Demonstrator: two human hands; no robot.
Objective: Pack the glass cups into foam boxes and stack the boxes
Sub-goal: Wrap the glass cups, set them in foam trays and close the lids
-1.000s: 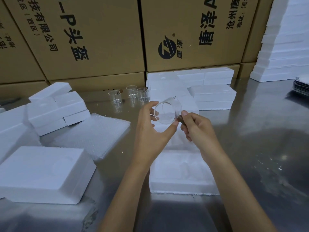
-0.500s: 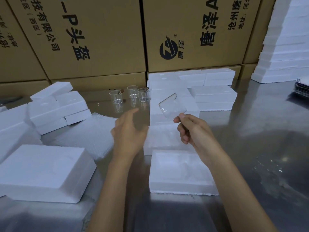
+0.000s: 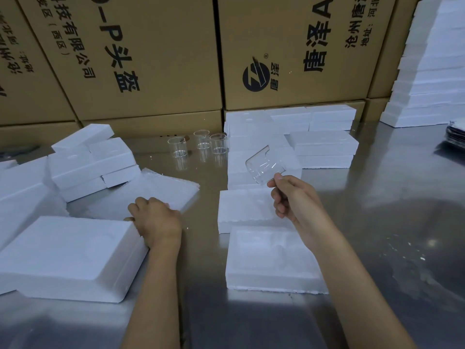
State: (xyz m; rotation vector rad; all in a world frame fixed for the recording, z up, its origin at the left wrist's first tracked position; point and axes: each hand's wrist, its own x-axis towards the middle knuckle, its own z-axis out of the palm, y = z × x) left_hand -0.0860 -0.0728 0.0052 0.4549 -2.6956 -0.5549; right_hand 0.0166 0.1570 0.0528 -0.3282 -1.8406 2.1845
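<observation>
Head view shows the right hand (image 3: 293,197) pinching a clear glass cup (image 3: 265,165) by its rim, tilted, above the open foam boxes (image 3: 271,263) on the steel tabletop (image 3: 392,197). Its outline is faint against the white foam behind. The left hand (image 3: 156,220) curls its grip over the far corner of a large foam box (image 3: 68,255); its fingertips are hidden. Three more cups (image 3: 201,146) stand near cardboard cartons (image 3: 156,59), cut off above.
</observation>
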